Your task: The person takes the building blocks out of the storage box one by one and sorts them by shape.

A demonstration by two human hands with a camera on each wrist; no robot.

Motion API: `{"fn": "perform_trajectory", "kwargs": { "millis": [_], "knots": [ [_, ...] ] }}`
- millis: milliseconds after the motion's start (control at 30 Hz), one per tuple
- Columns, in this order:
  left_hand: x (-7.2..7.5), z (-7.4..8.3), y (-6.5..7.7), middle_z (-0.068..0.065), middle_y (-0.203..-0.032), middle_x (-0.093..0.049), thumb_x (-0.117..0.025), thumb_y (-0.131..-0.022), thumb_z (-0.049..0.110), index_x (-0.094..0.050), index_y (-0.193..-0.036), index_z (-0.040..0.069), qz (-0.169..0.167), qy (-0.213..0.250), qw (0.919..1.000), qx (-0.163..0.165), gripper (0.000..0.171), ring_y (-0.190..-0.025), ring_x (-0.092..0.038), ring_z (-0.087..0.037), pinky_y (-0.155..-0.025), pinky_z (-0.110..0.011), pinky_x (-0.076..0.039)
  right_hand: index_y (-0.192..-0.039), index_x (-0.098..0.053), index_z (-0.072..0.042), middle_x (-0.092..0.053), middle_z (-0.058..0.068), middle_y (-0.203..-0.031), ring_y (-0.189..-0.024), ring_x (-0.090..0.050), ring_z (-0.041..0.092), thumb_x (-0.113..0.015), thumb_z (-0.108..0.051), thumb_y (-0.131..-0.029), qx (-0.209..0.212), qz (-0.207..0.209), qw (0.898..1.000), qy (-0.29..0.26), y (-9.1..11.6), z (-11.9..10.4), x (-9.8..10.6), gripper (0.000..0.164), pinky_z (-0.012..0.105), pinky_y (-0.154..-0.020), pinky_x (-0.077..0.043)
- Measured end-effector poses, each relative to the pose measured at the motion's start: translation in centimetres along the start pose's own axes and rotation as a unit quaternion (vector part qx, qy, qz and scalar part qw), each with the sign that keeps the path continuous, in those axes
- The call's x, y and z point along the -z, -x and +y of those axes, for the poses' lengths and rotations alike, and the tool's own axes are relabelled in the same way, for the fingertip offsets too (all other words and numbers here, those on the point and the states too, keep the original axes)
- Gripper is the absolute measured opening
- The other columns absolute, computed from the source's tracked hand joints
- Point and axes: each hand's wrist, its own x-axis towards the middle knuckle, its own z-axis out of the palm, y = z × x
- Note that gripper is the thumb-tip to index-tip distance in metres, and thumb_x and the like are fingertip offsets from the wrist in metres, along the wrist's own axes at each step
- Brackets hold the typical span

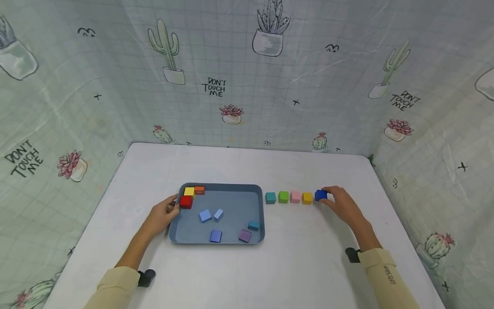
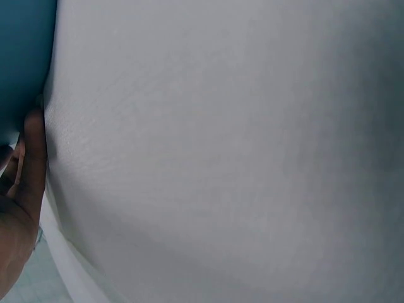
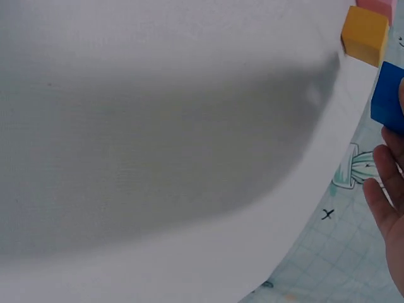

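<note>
In the head view my right hand pinches a dark blue block between thumb and fingers, at the right end of a row of blocks. Beside it is a yellow block, then a pink block, a green block and a teal block. The right wrist view shows the blue block at its right edge, close to the yellow one. My left hand grips the left rim of a blue-grey tray. In the left wrist view, its fingers lie along the tray's edge.
Inside the tray, a red block, a yellow block and an orange block sit in the far left corner. Several blue blocks, a purple block and a teal piece lie nearer. Cactus-print cloth surrounds the white table.
</note>
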Motion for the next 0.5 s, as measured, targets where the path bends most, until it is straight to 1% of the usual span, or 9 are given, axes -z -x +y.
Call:
{"fn": "perform_trajectory", "kwargs": {
  "millis": [267,400,433,500],
  "knots": [
    [0.1,0.2,0.0,-0.022,-0.11,-0.057,-0.052,-0.092,0.015,-0.041,-0.136,-0.008,0.001,-0.001,1.0,0.006,0.051,-0.085,-0.057,-0.026,-0.072,-0.036,-0.05,-0.129,-0.052,0.002,-0.05,0.026,-0.126,-0.119,-0.042,0.043,-0.063,-0.012,-0.09,-0.035,-0.023,0.999,0.011,-0.1,0.8,-0.9,0.043,0.056,-0.097,-0.033],
    [0.1,0.3,0.0,-0.023,-0.11,-0.056,-0.052,-0.092,0.015,-0.041,-0.136,-0.008,-0.002,0.0,1.0,0.008,0.051,-0.085,-0.057,-0.025,-0.071,-0.036,-0.049,-0.129,-0.052,0.001,-0.049,0.026,-0.127,-0.12,-0.041,0.043,-0.063,-0.011,-0.09,-0.04,-0.03,0.999,0.011,-0.2,0.7,-1.3,0.043,0.057,-0.097,-0.033],
    [0.1,0.3,0.0,-0.023,-0.11,-0.056,-0.052,-0.092,0.015,-0.041,-0.136,-0.009,-0.003,0.0,1.0,0.009,0.051,-0.086,-0.057,-0.025,-0.071,-0.036,-0.049,-0.129,-0.053,0.0,-0.05,0.025,-0.126,-0.119,-0.042,0.042,-0.064,-0.012,-0.09,-0.036,-0.028,0.999,0.017,-0.4,1.1,-1.6,0.043,0.055,-0.096,-0.034],
    [0.1,0.3,0.0,-0.023,-0.111,-0.056,-0.052,-0.092,0.015,-0.04,-0.136,-0.009,-0.004,-0.002,0.9999,0.009,0.051,-0.086,-0.057,-0.025,-0.071,-0.035,-0.049,-0.129,-0.053,0.0,-0.051,0.025,-0.125,-0.118,-0.042,0.043,-0.065,-0.012,-0.089,-0.034,-0.029,0.999,0.021,-0.5,1.1,-1.7,0.043,0.056,-0.095,-0.035]
  ]
}}
